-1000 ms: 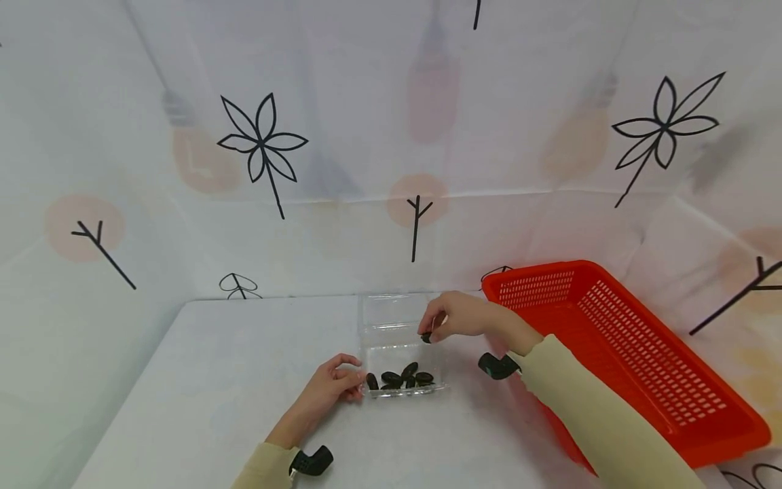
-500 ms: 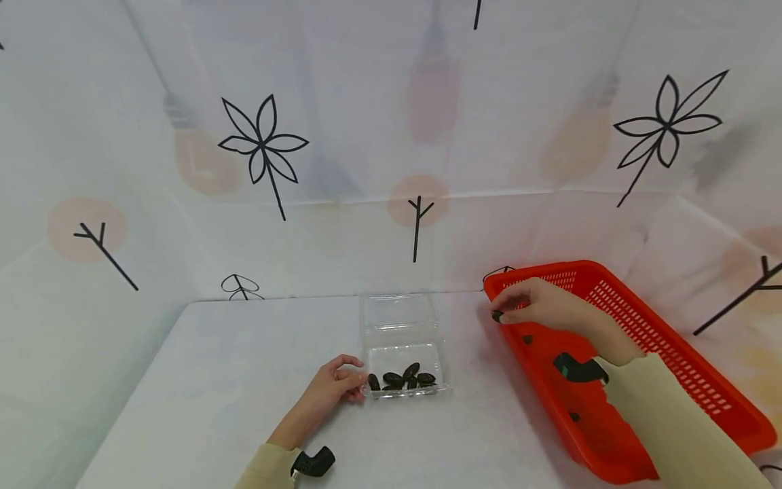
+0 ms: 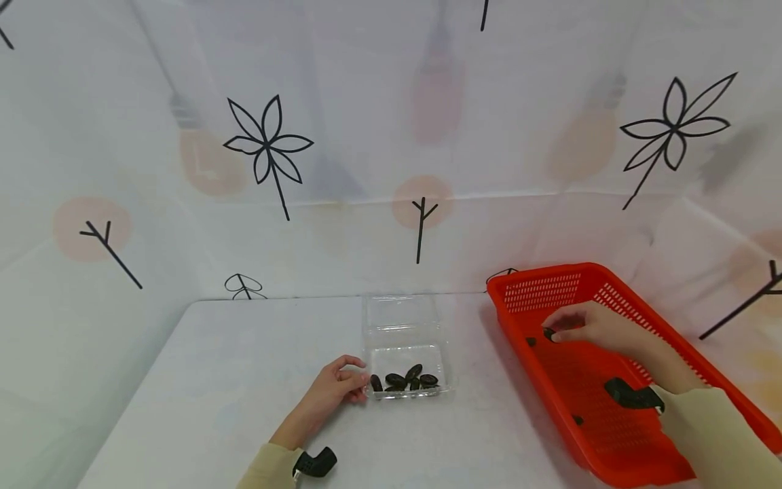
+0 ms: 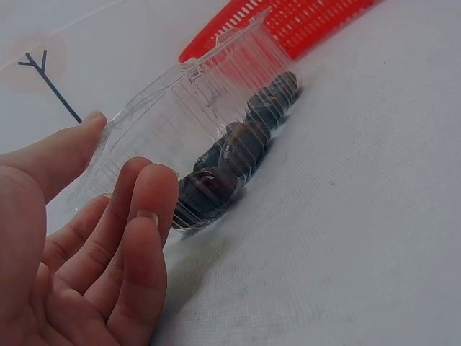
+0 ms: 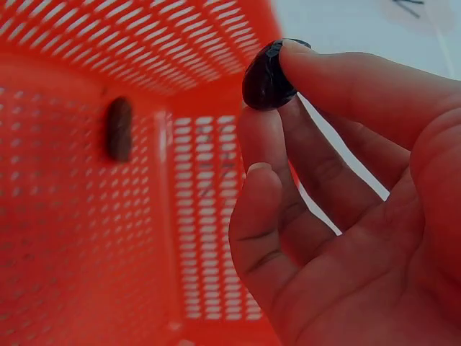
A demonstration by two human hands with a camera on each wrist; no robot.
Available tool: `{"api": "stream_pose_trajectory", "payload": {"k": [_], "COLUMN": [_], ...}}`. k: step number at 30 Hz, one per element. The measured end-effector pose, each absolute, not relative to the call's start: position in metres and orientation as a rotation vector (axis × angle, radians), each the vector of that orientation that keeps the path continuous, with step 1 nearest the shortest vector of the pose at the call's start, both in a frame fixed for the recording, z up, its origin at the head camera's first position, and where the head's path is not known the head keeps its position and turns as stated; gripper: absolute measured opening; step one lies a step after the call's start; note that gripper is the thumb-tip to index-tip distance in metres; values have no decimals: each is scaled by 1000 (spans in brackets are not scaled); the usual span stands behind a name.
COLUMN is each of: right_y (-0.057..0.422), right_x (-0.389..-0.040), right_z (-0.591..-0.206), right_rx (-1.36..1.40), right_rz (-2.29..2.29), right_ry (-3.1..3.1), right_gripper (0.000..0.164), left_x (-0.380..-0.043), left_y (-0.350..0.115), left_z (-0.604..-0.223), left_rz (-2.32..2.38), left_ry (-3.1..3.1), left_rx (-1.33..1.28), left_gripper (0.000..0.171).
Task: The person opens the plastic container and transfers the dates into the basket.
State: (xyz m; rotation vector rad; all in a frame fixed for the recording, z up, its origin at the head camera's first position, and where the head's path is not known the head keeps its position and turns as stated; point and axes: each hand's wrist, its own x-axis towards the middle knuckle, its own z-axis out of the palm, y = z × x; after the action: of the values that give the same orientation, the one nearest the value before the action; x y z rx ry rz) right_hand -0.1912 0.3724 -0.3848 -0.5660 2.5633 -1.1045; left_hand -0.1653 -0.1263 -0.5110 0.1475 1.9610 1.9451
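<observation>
My right hand (image 3: 601,329) pinches a dark, shiny oval date-like fruit (image 5: 263,85) between thumb and fingertips, over the left part of the red plastic basket (image 3: 546,401). Two similar fruits (image 3: 578,420) lie on the basket floor in the head view. My left hand (image 3: 337,386) is at the left side of a clear plastic clamshell box (image 3: 403,356), fingers loosely bent. In the left wrist view its thumb tip is at the box's rim and the other fingers are beside the wall. Several dark fruits (image 3: 413,372) lie along the box's near side; its lid (image 3: 400,312) is folded back.
A white-covered table (image 3: 256,353) carries the box, with the basket at its right. Behind stands a white cloth backdrop (image 3: 342,251) printed with plants. A black wrist-worn device (image 3: 316,463) sits at each beige sleeve (image 3: 269,467).
My right hand, pinching the fruit, has gone from above the clear box rightward across the basket's rim to over its inside. My left hand has stayed beside the box.
</observation>
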Motion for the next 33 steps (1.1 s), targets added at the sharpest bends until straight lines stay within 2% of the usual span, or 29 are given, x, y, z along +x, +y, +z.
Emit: {"api": "stream_pose_trajectory", "payload": {"k": [19,33], "right_y": [391,382], "right_x": [-187,-190], "right_z": [-417,-390], "right_rx": [-461,-469], "right_rz": [-1231,-1211], "right_ry": [2411,2513], "right_gripper": [33,33], "left_x": [-167,-167], "left_y": [-128,-128], "left_z": [-516,-516], "left_rz": [1926,1920], "left_ry": [1965,1973], "left_rx": [139,121], "left_gripper": [44,42]}}
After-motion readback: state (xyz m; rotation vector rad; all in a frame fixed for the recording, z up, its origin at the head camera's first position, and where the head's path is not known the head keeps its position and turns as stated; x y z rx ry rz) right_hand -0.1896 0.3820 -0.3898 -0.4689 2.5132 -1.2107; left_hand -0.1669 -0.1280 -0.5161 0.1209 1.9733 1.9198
